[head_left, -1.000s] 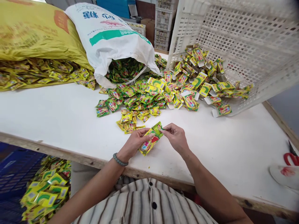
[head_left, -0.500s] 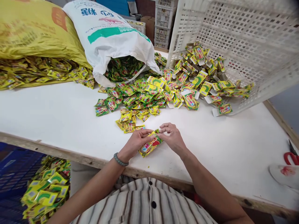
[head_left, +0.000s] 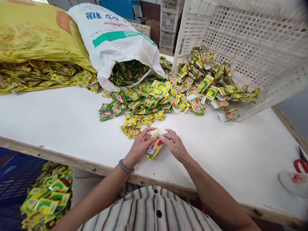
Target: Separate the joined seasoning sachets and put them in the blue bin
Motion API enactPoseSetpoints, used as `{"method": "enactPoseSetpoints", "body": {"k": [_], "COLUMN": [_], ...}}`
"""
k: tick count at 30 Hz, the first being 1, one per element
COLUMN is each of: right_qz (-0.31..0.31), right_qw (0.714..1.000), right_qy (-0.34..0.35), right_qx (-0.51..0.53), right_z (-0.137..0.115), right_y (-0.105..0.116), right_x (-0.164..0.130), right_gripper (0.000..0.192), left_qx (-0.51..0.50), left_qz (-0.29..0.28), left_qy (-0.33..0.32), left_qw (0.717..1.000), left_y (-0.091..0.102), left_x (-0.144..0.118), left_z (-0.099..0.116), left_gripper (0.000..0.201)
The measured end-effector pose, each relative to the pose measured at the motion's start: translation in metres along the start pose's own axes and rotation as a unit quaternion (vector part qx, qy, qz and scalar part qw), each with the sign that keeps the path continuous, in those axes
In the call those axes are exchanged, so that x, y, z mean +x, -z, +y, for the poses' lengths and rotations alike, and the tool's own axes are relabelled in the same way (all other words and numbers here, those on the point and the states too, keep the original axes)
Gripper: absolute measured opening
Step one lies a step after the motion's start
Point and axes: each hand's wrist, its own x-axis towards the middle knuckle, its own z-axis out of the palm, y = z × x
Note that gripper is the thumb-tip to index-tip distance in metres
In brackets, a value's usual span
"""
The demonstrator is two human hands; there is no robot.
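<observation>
A small yellow-green printed carton with a red patch [head_left: 154, 148] sits low over the near middle of the white tabletop [head_left: 60, 118], tilted, its upper end pinched between both hands. Left hand [head_left: 139, 146]: fingers curled round the carton's left side, thumb and fingertips closed on its top edge; a grey-green bead bracelet [head_left: 125, 166] on the wrist. Right hand [head_left: 175, 145]: fingertips closed on the same top end from the right, remaining fingers loosely bent.

Just beyond the hands, a loose heap of small green and yellow foil sachets [head_left: 137, 104]. These spill from a white woven sack [head_left: 115, 35] lying on its side. Left of it, a yellow woven sack [head_left: 36, 32]. To the right, flat yellow-green carton blanks [head_left: 207, 83] spill from a tipped white perforated plastic crate [head_left: 252, 45]. Red-handled scissors [head_left: 301, 163] lie at the far right edge.
</observation>
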Motion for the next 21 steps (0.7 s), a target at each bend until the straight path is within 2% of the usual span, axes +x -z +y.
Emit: {"method": "enactPoseSetpoints", "body": {"k": [2, 4, 7, 11, 16, 21], "right_qz": [0.023, 0.011, -0.019, 0.006, -0.020, 0.011], "right_qw": [0.998, 0.993, 0.987, 0.985, 0.989, 0.987], "right_qy": [-0.009, -0.018, -0.025, -0.039, -0.034, -0.040], "right_qx": [0.064, 0.116, 0.156, 0.167, 0.142, 0.156], "right_z": [0.002, 0.004, 0.004, 0.004, 0.006, 0.009], "right_y": [0.000, -0.002, -0.009, -0.012, -0.009, -0.003], "right_x": [0.002, 0.003, 0.005, 0.004, 0.003, 0.005], "right_gripper": [0.026, 0.034, 0.036, 0.035, 0.033, 0.034], "left_qx": [0.000, 0.003, 0.033, 0.054, 0.052, 0.080], "left_qz": [0.026, 0.039, 0.009, -0.008, -0.017, -0.045], "left_qy": [-0.034, -0.061, -0.076, -0.070, -0.058, -0.056], "left_qw": [0.999, 0.997, 0.997, 0.996, 0.997, 0.994], "left_y": [-0.002, -0.003, -0.002, 0.000, 0.001, 0.001], "left_x": [0.000, 0.000, -0.001, -0.002, -0.003, -0.003], "left_z": [0.002, 0.004, 0.003, 0.002, 0.003, 0.002], "left_gripper": [0.057, 0.054, 0.046, 0.039, 0.040, 0.040]}}
